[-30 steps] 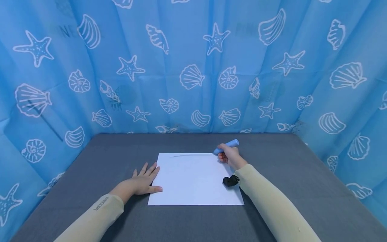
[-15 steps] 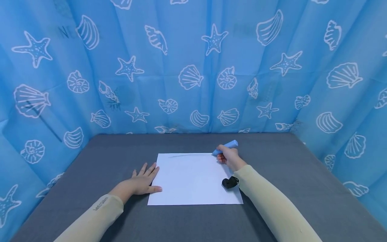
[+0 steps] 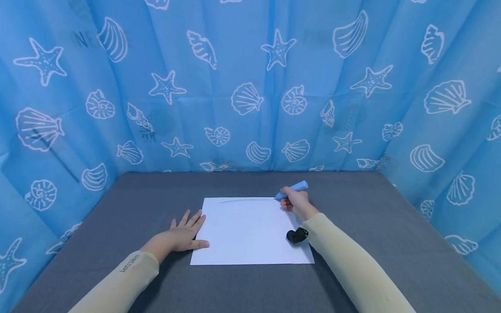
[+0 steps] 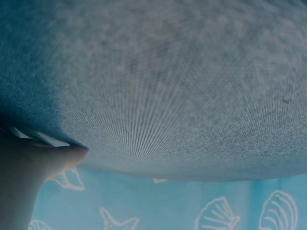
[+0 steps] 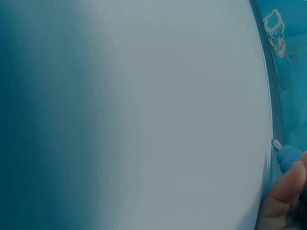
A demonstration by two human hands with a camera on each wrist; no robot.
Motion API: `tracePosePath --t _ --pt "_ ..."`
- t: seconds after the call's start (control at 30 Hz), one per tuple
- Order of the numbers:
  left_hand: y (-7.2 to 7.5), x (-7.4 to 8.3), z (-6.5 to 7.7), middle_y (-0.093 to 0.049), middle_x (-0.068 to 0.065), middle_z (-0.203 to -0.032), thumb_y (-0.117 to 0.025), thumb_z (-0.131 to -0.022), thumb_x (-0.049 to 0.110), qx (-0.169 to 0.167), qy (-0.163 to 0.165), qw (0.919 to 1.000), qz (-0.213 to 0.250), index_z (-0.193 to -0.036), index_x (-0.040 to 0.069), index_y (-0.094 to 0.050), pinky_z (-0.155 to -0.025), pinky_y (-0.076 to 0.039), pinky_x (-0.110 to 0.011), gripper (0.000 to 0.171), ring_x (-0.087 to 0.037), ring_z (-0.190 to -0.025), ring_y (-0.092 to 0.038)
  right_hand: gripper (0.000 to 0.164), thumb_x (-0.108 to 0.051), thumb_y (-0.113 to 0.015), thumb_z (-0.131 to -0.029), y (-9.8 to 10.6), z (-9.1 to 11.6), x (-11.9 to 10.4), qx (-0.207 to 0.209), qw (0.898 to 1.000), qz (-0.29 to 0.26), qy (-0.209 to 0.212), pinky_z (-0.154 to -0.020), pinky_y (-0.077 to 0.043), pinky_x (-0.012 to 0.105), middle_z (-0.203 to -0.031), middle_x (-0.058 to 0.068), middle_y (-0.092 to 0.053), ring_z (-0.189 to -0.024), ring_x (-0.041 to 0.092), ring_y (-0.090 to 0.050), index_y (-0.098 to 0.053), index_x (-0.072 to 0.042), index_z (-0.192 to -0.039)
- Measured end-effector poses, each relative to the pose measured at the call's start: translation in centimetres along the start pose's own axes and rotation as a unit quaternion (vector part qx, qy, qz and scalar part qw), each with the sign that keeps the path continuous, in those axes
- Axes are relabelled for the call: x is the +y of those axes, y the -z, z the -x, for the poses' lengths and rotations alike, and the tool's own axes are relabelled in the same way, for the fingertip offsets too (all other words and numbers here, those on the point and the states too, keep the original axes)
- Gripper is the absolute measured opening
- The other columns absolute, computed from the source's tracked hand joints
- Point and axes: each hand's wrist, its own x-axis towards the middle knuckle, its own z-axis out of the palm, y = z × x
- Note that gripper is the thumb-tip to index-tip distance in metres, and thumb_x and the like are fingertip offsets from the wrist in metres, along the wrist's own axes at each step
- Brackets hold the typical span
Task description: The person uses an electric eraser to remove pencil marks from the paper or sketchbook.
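Observation:
A white sheet of paper (image 3: 250, 234) lies on the grey table. My left hand (image 3: 178, 238) rests with fingers spread on the sheet's left edge and the table beside it. At the sheet's far right corner, my right hand (image 3: 298, 204) pinches a thick light-blue pen (image 3: 299, 186). The pen's narrow pale tip (image 5: 277, 144) is at the far edge of the paper. A faint thin line (image 3: 238, 201) runs along that edge, left of the tip. The left wrist view shows part of the hand (image 4: 29, 177) over grey cloth; the right wrist view shows fingers (image 5: 288, 184) on the pen.
Grey cloth covers the table (image 3: 242, 287). A blue curtain (image 3: 219, 108) with white shells and starfish hangs behind it and along both sides. A small black device (image 3: 296, 235) sits at the right wrist, over the paper.

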Motion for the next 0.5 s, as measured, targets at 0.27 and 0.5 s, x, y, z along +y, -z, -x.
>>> tracePosePath --t 0.27,0.5 --pt "-0.4 -0.55 -0.3 -0.002 -0.017 -0.162 -0.05 -0.086 0.072 -0.003 0.003 1.0 -0.004 -0.156 0.005 -0.013 -0.105 0.003 -0.071 0.103 -0.045 -0.144 0.009 0.027 -0.024 -0.062 -0.095 0.11 -0.06 -0.01 -0.021 1.0 -0.016 -0.006 -0.053 -0.051 0.023 -0.065 0.005 -0.056 -0.053 0.012 -0.055 -0.057 0.003 -0.094" --pt "-0.44 -0.28 -0.37 -0.005 -0.018 -0.161 -0.05 -0.088 0.069 0.004 0.003 0.9999 -0.01 -0.155 0.005 -0.015 -0.104 0.0 -0.073 0.1 -0.047 -0.144 0.005 0.029 -0.026 -0.062 -0.096 0.5 -0.06 0.12 -0.012 0.997 -0.07 -0.009 -0.057 -0.054 0.024 -0.069 0.007 -0.061 -0.057 0.013 -0.062 -0.058 0.003 -0.1"
